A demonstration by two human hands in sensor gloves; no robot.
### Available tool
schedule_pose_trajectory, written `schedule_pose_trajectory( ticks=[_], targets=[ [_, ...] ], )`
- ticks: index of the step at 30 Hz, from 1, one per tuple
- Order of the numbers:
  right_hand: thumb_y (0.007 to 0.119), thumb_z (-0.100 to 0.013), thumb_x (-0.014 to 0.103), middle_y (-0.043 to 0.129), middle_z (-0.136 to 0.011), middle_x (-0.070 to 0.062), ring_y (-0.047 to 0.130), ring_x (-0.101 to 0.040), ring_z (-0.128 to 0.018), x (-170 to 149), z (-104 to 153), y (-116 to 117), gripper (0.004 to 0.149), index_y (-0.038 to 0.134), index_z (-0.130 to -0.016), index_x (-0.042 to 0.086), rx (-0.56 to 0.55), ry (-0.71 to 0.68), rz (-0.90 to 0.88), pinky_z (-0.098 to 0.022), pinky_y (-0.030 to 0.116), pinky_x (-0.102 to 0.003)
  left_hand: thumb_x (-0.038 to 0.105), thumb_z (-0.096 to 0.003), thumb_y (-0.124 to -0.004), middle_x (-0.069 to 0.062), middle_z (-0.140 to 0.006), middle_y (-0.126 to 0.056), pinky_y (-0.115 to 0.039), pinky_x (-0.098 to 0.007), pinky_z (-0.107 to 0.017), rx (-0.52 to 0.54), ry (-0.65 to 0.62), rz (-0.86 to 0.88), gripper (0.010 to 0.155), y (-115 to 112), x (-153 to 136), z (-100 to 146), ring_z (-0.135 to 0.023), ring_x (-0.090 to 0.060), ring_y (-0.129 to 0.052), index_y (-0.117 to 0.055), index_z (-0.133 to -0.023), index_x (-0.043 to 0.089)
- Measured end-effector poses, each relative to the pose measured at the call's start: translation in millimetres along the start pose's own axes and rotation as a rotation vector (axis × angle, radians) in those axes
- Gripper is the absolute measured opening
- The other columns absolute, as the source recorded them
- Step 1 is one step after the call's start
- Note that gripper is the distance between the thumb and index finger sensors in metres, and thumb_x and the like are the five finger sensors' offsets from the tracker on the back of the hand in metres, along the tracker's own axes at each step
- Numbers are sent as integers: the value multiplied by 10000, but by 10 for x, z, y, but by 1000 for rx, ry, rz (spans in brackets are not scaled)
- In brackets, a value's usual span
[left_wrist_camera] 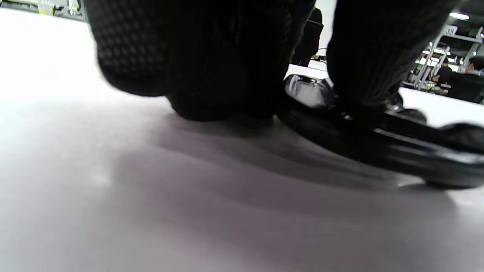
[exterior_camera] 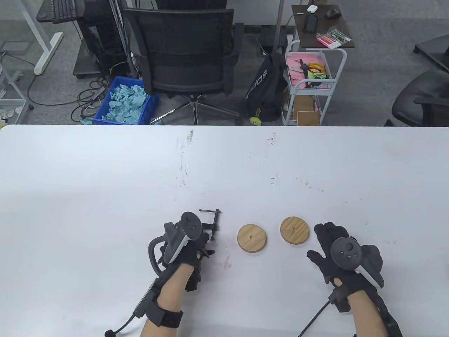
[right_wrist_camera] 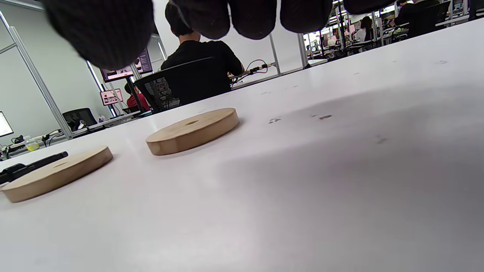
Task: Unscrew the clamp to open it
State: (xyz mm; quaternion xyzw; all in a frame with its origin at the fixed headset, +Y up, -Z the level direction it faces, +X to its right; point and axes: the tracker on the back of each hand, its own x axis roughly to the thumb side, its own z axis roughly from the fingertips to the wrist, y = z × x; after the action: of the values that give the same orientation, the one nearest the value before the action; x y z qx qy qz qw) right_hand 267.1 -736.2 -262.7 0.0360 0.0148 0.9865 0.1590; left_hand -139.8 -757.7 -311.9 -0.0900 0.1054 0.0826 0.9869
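Clamp [exterior_camera: 212,224] lies on the table [exterior_camera: 105,182], held down by the left hand [exterior_camera: 186,245]. Right hand [exterior_camera: 333,249], spread and holding nothing, should turn the screw bar slowly.

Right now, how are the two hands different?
The left hand rests on the black clamp and touches it, while the right hand touches no object. The left hand's fingers are curled over the clamp; the right hand's fingers are spread flat over the table. The right hand sits beside the right wooden disc, the left hand farther from both discs. Both wear black gloves with a tracker on the back.
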Motion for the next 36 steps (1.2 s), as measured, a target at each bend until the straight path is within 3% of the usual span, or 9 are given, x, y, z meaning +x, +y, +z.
schedule_pose_trajectory(
  ticks=[6, 10, 12, 16, 20, 23, 28, 34, 36],
  targets=[
    [747, -400, 552, 408, -1083, -63, 444, -461, -1029, 13, -6, 12, 780, 449, -1056, 253, 6, -8, 16, -699, 399, -661, 543, -431, -877, -165, -970, -780, -898, -314, -385, 34, -24, -22, 540, 36, 46, 55, -584, -244, -995, -912, -767, 122],
    [747, -397, 561, 404, -1085, -60, 434, -460, -1032, 44, -4, 12, 788, 444, -1057, 254, -1, -15, 37, -700, 386, -665, 534, -427, -887, -118, -1002, -767, -882, -371, -478, 253, -155, 8, 532, 380, 66, 234, -712, -297, -984, -875, -841, 199],
    [751, -390, 577, 394, -1090, -55, 420, -460, -1039, 61, -3, 10, 805, 437, -1060, 261, 2, -19, 52, -703, 368, -671, 558, -423, -878, -101, -1027, -743, -855, -401, -534, 317, -217, 8, 566, 511, 73, 376, -772, -302, -953, -842, -879, 225],
    [790, -325, 657, 359, -1105, -36, 371, -457, -1061, 66, -16, 41, 914, 411, -1067, 283, 53, -31, 86, -708, 291, -696, 666, -401, -854, -91, -1026, -772, -830, -441, -579, 368, -290, -55, 699, 528, -27, 562, -822, -333, -925, -759, -985, 294],
    [769, -301, 727, 316, -1122, -2, 289, -456, -1078, 57, -12, 57, 940, 375, -1072, 361, 74, -46, 110, -704, 232, -713, 766, -383, -786, -124, -1165, -555, -662, -576, -721, 333, -332, -107, 865, 471, -198, 629, -1049, -448, -655, -584, -1100, 326],
    [756, -301, 744, 302, -1127, 8, 271, -455, -1081, 57, 5, 53, 933, 373, -1071, 382, 72, -50, 118, -701, 225, -718, 824, -369, -719, -137, -1224, -333, -499, -658, -770, 301, -371, -139, 1012, 385, -304, 675, -1136, -481, -386, -410, -1148, 257],
    [729, -295, 773, 283, -1128, 3, 262, -451, -1084, 52, 16, 64, 955, 346, -1075, 377, 81, -48, 116, -696, 221, -723, 846, -350, -689, -133, -1215, -120, -323, -735, -753, 208, -393, -116, 1055, 273, -398, 645, -1122, -509, -150, -258, -1148, 306],
    [704, -297, 787, 276, -1129, 5, 257, -452, -1083, 49, 8, 96, 954, 336, -1077, 378, 97, -37, 121, -692, 215, -725, 898, -315, -641, -173, -1086, 153, -157, -771, -677, 178, -419, -157, 1102, 240, -429, 623, -958, -573, 142, -140, -1126, 345],
    [701, -307, 780, 280, -1128, 1, 260, -454, -1082, 51, 3, 103, 944, 336, -1077, 373, 95, -31, 121, -693, 215, -723, 903, -308, -644, -175, -1081, 159, -148, -773, -672, 170, -422, -143, 1115, 245, -434, 626, -964, -569, 140, -130, -1124, 343]
  ],
)
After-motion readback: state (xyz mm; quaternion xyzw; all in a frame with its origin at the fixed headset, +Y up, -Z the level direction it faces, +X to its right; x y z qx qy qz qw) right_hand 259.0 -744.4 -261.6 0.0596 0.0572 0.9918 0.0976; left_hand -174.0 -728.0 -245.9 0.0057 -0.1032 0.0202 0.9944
